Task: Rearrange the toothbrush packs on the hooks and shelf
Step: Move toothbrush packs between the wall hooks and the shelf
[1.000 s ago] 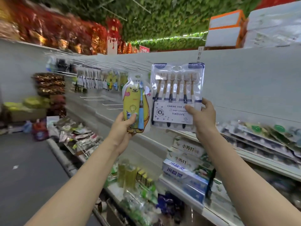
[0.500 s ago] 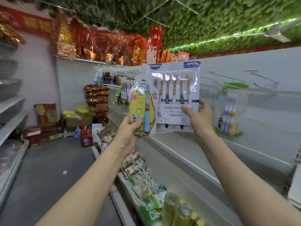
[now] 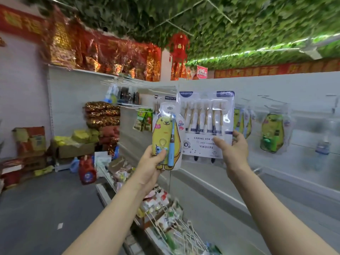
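Before the shelf wall [image 3: 294,85] | left hand [image 3: 150,166] grips yellow pack [image 3: 162,133] | right hand [image 3: 234,150] pinches six-brush pack [image 3: 206,116]

Ceiling: artificial green leaves [image 3: 128,21] cover it, with a lit strip [image 3: 257,50] running along the right.
Lantern: a red lantern [image 3: 178,46] hangs far, centre.
Decorations: red and gold decorations [image 3: 103,56] are lined up high on the far left.
Banner: a red banner [image 3: 20,23] with gold characters, upper left, blurred.
Stack: shiny red-gold bags [image 3: 102,115] piled far left.
Box: a cardboard box [image 3: 76,150] with yellow packs [image 3: 82,136] on top.
Bottle: a red bottle [image 3: 87,171] stands on the grey floor [image 3: 36,208].
Basket: a wire basket [image 3: 185,234] of small packets, near and low.
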Demonstrator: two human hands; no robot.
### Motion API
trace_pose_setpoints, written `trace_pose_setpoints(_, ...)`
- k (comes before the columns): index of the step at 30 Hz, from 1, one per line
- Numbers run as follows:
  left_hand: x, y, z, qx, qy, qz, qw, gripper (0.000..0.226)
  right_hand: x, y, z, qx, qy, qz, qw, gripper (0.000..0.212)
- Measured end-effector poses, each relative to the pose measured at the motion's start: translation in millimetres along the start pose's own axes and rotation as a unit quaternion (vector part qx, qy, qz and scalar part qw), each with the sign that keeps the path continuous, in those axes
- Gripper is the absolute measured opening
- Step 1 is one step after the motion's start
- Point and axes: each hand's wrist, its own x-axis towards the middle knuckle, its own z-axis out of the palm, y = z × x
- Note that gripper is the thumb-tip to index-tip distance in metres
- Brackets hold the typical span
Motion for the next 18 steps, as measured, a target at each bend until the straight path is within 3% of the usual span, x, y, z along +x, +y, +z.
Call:
trace_pose_setpoints(9, 110, 16, -116, -0.028, -0.051, -0.044, 0.997, 0.031, 35, 52, 133, -0.045, 0.048, 0.005, 0.998, 0.056)
trace_pose_setpoints(15, 189, 7, -175, -0.033, -0.057, -0.030, 0.997, 0.034, 79, 104, 217, -0.044, 0.048, -0.014, 0.998, 0.044)
trace_pose_setpoints(18, 241, 16, -200, -0.021, -0.064, -0.031, 0.997, 0.035, 112, 129, 263, -0.043, 0.049, -0.007, 0.998, 0.049)
